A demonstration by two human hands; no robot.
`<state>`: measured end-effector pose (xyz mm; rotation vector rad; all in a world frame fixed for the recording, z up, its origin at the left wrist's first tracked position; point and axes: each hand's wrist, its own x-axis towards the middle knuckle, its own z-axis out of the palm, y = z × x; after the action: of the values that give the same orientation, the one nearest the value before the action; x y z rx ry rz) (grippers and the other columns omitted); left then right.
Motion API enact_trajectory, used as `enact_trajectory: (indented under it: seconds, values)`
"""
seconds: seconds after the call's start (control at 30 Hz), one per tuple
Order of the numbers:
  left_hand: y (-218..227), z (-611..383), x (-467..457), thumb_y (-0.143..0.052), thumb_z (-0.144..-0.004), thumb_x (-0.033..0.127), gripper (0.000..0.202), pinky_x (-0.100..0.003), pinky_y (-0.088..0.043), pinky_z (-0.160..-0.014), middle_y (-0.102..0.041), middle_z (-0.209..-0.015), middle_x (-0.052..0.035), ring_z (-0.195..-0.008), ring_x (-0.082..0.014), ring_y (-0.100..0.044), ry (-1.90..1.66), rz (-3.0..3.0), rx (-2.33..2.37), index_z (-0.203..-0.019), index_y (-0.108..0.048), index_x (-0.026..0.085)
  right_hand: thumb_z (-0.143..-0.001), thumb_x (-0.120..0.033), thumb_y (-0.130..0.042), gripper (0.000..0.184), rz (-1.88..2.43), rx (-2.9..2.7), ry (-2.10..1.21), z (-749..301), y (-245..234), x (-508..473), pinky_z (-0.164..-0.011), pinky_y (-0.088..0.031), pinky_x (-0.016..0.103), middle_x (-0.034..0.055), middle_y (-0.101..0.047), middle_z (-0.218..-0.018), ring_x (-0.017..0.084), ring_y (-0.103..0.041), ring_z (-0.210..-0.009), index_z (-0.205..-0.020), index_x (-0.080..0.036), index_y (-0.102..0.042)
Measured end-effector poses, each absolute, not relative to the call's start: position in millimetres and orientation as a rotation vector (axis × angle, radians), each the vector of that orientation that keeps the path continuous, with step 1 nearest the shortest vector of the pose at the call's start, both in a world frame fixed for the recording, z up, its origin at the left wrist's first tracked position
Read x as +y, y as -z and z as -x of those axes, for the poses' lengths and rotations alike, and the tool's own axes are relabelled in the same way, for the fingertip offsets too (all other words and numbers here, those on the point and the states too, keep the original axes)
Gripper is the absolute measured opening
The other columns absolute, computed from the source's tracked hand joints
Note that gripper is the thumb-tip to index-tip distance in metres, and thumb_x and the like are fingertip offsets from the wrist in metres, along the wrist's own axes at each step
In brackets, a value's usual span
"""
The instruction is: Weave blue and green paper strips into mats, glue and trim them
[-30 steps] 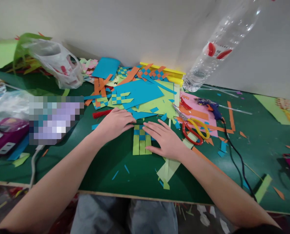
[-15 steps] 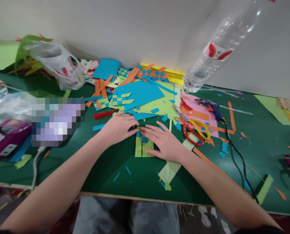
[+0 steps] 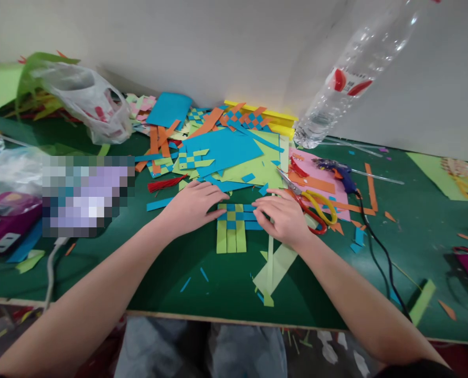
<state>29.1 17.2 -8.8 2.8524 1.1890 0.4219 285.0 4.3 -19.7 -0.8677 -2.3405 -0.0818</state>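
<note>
A small weave of light green and blue paper strips (image 3: 232,228) lies on the green table (image 3: 218,289) in front of me. My left hand (image 3: 192,205) rests at its upper left edge, fingers together and pressing the strips down. On the weave's right side, my right hand (image 3: 283,215) has its fingers curled and pinched on the ends of the blue strips.
Red and yellow scissors (image 3: 315,207) lie just right of my right hand. A heap of blue, green and orange paper (image 3: 226,149) sits behind the weave. A clear plastic bottle (image 3: 348,73), a glue gun (image 3: 342,173) with a black cord, and a plastic bag (image 3: 86,102) are around.
My right hand has slid from on top of the weave to its right side and curled onto the blue strips, so more of the weave shows. My left hand stays at the left edge.
</note>
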Motion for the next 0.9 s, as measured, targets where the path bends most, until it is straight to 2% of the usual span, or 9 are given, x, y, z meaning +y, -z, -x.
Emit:
enact_trajectory:
  seconds: [0.17, 0.4, 0.6, 0.9]
  values:
    - [9, -29, 18, -0.046, -0.096, 0.037, 0.029, -0.037, -0.040, -0.090, -0.065, -0.116, -0.0073, -0.108, -0.0219, -0.058, -0.406, -2.883, 1.061, -0.114, -0.060, 0.019, -0.092, -0.027, -0.053, 0.021, 0.772, -2.417, 0.040, -281, 20, 3, -0.096, -0.050, 0.039, 0.0058, -0.076, -0.088, 0.017, -0.071, -0.087, -0.080, -0.016, -0.067]
    - [8, -20, 22, -0.034, -0.098, 0.020, 0.033, -0.037, -0.037, -0.090, -0.068, -0.115, -0.0019, -0.108, -0.0190, -0.057, -0.337, -2.868, 0.953, -0.110, -0.064, 0.024, -0.094, -0.029, -0.049, 0.025, 0.808, -2.477, -0.026, -280, 22, 3, -0.097, -0.051, 0.039, 0.0062, -0.076, -0.094, 0.018, -0.071, -0.091, -0.084, -0.017, -0.069]
    - [8, -21, 23, -0.037, -0.097, 0.022, 0.031, -0.037, -0.038, -0.087, -0.070, -0.113, -0.0006, -0.105, -0.0189, -0.058, -0.348, -2.855, 0.956, -0.102, -0.068, 0.025, -0.094, -0.027, -0.049, 0.025, 0.811, -2.470, -0.004, -279, 21, 3, -0.095, -0.051, 0.038, 0.0058, -0.076, -0.092, 0.018, -0.071, -0.090, -0.083, -0.017, -0.069]
    - [10, -19, 24, -0.039, -0.097, 0.023, 0.029, -0.037, -0.038, -0.089, -0.069, -0.114, 0.0000, -0.106, -0.0187, -0.058, -0.355, -2.856, 0.948, -0.101, -0.067, 0.025, -0.093, -0.025, -0.051, 0.022, 0.818, -2.456, 0.027, -277, 21, 0, -0.096, -0.049, 0.039, 0.0063, -0.076, -0.090, 0.017, -0.071, -0.086, -0.082, -0.017, -0.069]
